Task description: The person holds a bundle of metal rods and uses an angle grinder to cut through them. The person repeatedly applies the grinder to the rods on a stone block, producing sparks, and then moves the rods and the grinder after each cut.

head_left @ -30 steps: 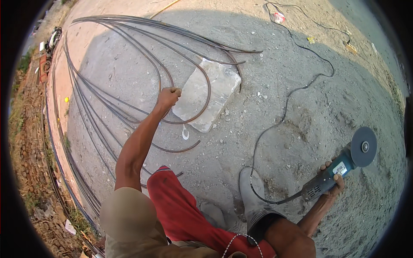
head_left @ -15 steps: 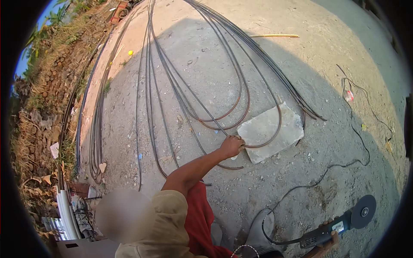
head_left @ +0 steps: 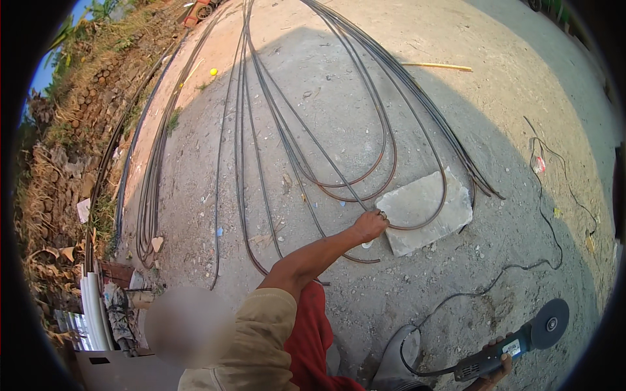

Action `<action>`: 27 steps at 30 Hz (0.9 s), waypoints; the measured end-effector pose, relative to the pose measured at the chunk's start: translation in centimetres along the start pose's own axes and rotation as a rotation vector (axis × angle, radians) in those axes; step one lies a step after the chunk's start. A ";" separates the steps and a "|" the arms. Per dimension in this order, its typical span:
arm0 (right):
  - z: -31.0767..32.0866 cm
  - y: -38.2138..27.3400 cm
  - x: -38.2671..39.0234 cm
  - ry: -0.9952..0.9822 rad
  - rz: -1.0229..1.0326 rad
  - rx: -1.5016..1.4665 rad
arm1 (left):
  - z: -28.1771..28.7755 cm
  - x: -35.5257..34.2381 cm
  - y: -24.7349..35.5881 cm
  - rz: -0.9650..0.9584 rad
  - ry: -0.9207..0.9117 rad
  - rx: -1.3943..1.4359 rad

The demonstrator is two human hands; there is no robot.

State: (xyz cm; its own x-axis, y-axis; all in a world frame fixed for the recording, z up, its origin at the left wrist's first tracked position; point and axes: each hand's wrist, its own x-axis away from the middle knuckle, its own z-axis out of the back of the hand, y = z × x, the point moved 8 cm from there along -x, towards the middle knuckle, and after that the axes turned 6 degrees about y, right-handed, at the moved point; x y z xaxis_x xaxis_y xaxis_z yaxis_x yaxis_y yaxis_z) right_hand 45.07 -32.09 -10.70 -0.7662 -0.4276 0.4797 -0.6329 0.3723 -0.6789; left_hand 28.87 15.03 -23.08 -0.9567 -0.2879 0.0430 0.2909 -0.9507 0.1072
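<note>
At the lower right my right hand (head_left: 501, 371) is wrapped round the body of an angle grinder (head_left: 481, 362). The grinder has a wide dark disc (head_left: 553, 323), which points up and to the right, away from the ground. My left hand does not show. Left of centre, another person in a tan shirt (head_left: 251, 329) bends forward. That person's closed hand (head_left: 372, 225) grips a bent steel rod (head_left: 445, 189) at the left edge of a pale flat slab (head_left: 417, 203). The rod's curve passes over the slab.
Several long steel rods (head_left: 456, 146) lie across the dusty ground, some bent into loops. The grinder's black cord (head_left: 482, 294) winds off to the right. A grey boot (head_left: 394, 358) stands beside the grinder. Pale pipes (head_left: 96, 313) and a stony bank (head_left: 62, 195) are at the left.
The view has shifted, so the ground, rods, slab and other person's hand appear farther right and slightly lower. The grinder stays in my right hand. A beaded string has left the lower edge.
</note>
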 end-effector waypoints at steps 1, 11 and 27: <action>-0.2 0.3 -0.4 -0.019 -0.005 -0.002 | -0.5 0.4 -0.5 0.023 0.046 0.021; -6.2 -2.0 -0.2 -0.090 0.041 0.119 | 17.9 0.7 9.4 0.051 0.192 0.641; -22.6 2.2 -0.3 -0.144 0.093 0.401 | 21.6 6.0 23.0 0.125 0.354 1.119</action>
State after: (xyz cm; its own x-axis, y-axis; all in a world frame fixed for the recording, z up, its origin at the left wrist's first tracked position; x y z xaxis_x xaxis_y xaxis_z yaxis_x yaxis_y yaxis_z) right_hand 41.33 -12.56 0.20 -0.7764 -0.5287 0.3432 -0.4468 0.0776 -0.8913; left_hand 30.01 -6.04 1.13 -0.8191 -0.5552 -0.1444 0.0606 -0.3341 0.9406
